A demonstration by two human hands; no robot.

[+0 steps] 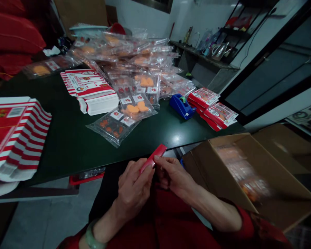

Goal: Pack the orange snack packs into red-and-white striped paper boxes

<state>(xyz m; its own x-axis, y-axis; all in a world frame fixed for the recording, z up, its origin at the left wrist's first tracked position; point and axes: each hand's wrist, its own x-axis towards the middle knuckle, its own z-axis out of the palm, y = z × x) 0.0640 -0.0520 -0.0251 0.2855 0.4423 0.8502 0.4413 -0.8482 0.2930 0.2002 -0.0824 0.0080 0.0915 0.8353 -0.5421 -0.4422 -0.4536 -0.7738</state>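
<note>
An open cardboard box (272, 162) stands to the right of the bench (75, 138), with clear-wrapped packs (238, 166) lying inside along its left part; they are blurred, though some orange shows through. Under the bench's near edge, a red tray (86, 178) holds clear plastic packaging.

On the bench, a broad heap of clear bags (145, 58) spreads toward the back. The front bag (114, 126) contains reddish-brown pieces and white printed cards; a bag overlapping it shows orange pieces (137, 108). Left of the heap sits a stack of flat striped cartons (95, 93), and a larger carton stack (15, 135) lies at the far left. A blue tape dispenser (181, 106) stands just beside some red-and-white cartons (215, 109) at the right.

A narrow red carton (155, 155) is held slanting just in front of the bench's near edge. The left hand's (134, 183) grip is closed around its lower end. The right hand's (175, 173) grip is narrowed to a pinch, thumb and fingers at the carton's right side.
</note>
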